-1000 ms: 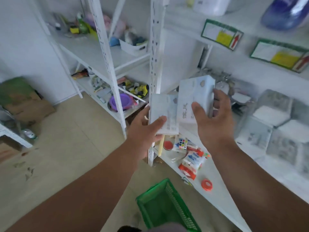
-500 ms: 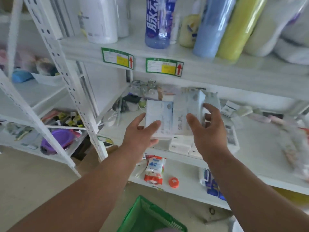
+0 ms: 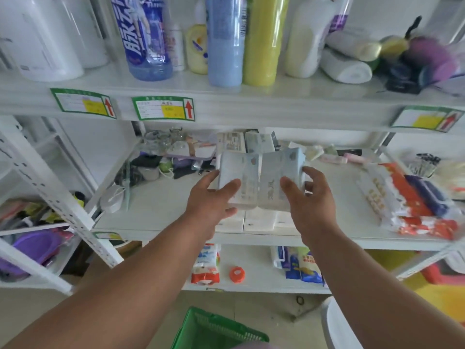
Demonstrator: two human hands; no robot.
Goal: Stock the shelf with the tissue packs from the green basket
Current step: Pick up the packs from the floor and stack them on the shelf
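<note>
Head view: tissue packs [image 3: 261, 182] above shelf [image 3: 161, 205] front edge.

The green basket [image 3: 219, 331] is cut off by the bottom edge; print on the tissue packs [image 3: 261, 180] is blurred.

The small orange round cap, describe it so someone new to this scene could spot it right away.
Find the white shelf unit and go to its lowest visible shelf, under both hands. The small orange round cap lies flat between a red-and-white packet and blue-and-white bags. It is the only round thing on that shelf.
</note>
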